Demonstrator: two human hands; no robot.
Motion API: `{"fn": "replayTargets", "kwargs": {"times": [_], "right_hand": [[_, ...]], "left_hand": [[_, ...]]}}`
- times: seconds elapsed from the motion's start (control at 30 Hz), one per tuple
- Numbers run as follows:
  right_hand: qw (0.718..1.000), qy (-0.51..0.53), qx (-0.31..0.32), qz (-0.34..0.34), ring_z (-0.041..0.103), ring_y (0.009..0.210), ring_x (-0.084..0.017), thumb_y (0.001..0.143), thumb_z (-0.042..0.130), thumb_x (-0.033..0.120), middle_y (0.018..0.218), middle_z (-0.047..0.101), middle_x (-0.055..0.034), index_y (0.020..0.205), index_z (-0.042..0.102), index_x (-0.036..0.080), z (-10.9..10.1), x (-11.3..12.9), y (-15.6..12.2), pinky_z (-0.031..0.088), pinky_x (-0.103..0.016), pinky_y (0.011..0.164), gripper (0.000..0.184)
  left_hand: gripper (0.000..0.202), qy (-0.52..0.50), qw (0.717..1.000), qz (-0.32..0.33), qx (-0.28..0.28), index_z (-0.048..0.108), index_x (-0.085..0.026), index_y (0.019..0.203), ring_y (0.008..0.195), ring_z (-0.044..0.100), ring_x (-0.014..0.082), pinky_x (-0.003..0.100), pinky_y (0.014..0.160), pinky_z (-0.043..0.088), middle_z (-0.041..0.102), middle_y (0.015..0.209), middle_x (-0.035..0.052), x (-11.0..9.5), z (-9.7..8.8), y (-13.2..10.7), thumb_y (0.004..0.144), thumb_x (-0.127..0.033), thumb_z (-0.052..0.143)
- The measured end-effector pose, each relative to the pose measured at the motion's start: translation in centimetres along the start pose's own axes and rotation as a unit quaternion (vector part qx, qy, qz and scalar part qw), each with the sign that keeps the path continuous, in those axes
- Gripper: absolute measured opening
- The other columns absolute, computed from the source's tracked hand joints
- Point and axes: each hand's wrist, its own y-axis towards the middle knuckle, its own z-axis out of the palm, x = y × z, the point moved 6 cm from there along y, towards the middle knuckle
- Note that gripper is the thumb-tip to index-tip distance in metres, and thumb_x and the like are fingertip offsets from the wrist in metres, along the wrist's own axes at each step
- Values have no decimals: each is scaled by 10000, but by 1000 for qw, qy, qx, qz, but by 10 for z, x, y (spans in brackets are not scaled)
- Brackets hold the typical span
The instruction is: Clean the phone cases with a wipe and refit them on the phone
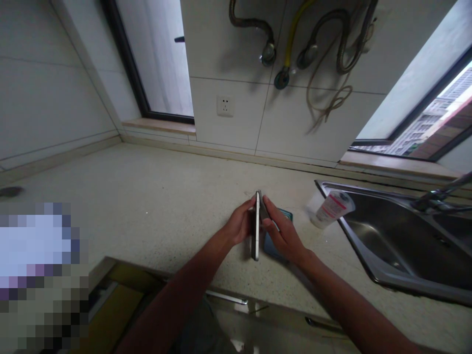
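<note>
Edge-on over the counter, a smartphone (257,231) with a pale metal rim stands upright between my two hands. My left hand (239,222) is closed on its left side. On the other side, my right hand (282,228) presses a thin dark grey flat piece (263,209) against the upper part of the phone. What kind of piece this is, I cannot make out. Beneath my right hand lies a flat blue-teal rectangular object (272,246) on the counter, partly hidden by the hand and wrist.
A clear plastic cup (333,209) with a red and white print leans at the rim of the steel sink (383,241) on the right. The speckled counter (165,196) runs along the tiled wall. Below its front edge are drawer handles (226,297). A blurred-out person is at the left.
</note>
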Motion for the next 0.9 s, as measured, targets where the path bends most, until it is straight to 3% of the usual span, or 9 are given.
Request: {"fn": "replayTargets", "kwargs": {"times": [0.13,0.27,0.4,0.5,0.7,0.8,0.9], "right_hand": [[997,-24,40,-55,337,1452,-254,1019,426,348,1581,336,-102,1576,170,233,8,18,1,381,-465,1168,624],[994,-31,32,-99,444,1395,-258,1012,445,307,1476,504,-138,1546,297,221,1,33,4,411,-491,1140,561],[988,-15,14,-151,529,1329,-245,992,456,220,1364,617,-139,1481,427,219,-6,46,5,464,-486,1092,489],[984,-30,17,-175,524,1332,-243,986,465,223,1368,612,-147,1487,417,193,-5,49,4,470,-472,1090,504],[988,-79,7,-134,409,1416,-260,996,465,271,1492,481,-149,1555,265,193,-4,35,7,370,-518,1160,599],[991,-92,2,-95,318,1461,-273,1003,463,321,1556,384,-134,1576,173,217,-8,24,9,332,-553,1174,651],[995,-83,0,-59,284,1473,-286,1010,443,371,1590,320,-121,1580,149,231,-10,15,8,326,-564,1174,656]], "left_hand": [[415,-19,999,20,-30,684,-136,826,641,625,178,293,649,506,650,693,56,-1,-12,10,819,-548,627],[413,-42,998,25,-34,679,-134,822,686,646,183,291,687,515,651,703,55,-2,-11,10,790,-546,680],[294,-64,995,66,-33,663,-143,848,594,595,118,229,608,479,619,669,8,-8,-7,3,768,-410,755],[258,-67,994,84,-25,659,-153,875,592,577,95,204,598,460,604,672,-16,-9,-5,3,737,-326,791],[289,-5,994,111,-7,669,-166,938,717,612,148,268,697,483,643,777,8,-7,-6,8,724,-337,764],[344,27,991,134,11,657,-196,1032,695,593,138,264,667,472,644,815,3,-8,-3,5,739,-338,769],[399,55,992,114,31,635,-216,1104,599,544,110,248,583,449,613,784,-11,-6,1,1,773,-408,749]]}}
